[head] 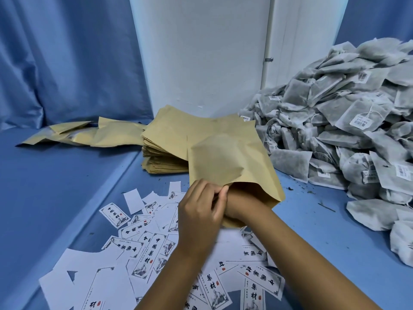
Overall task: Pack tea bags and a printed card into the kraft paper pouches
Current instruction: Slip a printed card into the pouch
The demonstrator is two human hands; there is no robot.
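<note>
Your left hand (pixel 201 209) pinches the near edge of a kraft pouch (pixel 232 162) at its mouth, fingers curled on the paper; your right hand is out of sight inside that pouch, buried to the wrist, so you cannot tell how its fingers lie or whether they hold anything; only the right forearm (pixel 297 249) shows. The pouch is plain tan paper, unprinted, creased and bulging where something presses from within; it is raised above the blue table (pixel 55 186), its closed end pointing away from you over the stack of flat pouches (pixel 165 153) behind it. More pouches (pixel 89 135) lie loosely to the left of the stack. To the right sits a high heap of grey tea bags (pixel 348 121) with strings and small white barcode tags, the tag print too small to read. Below your arms the printed cards (pixel 143 249) lie scattered, some face down and blank; the upturned ones carry bold Chinese characters, a red seal and an ink figure.
</note>
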